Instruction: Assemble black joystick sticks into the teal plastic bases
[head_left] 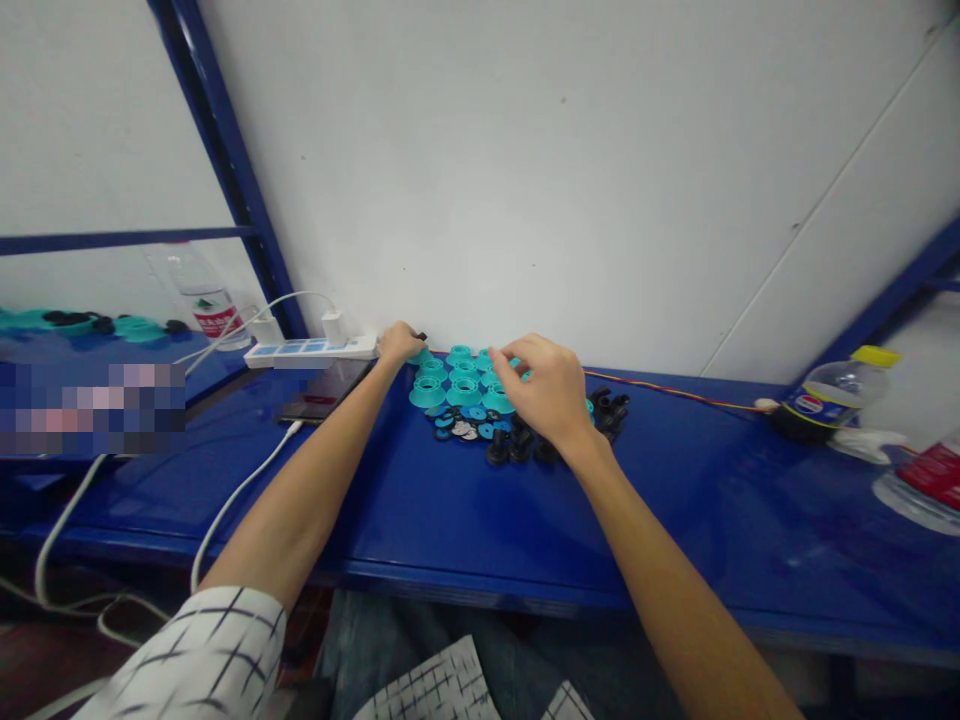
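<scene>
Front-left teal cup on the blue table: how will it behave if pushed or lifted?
Probably hard to tip: the teal cup flares wide at the bottom and narrows toward the top. Likely light for its size, since the hole in its top suggests it's hollow. A push to the right may nudge the neighbouring cup, which sits close beside it.

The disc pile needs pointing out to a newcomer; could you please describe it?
On the blue table, find the teal parts. The disc pile lies at their near edge, mostly left of black parts. Flat pieces mixing blue, black and whitish set it apart.
</scene>
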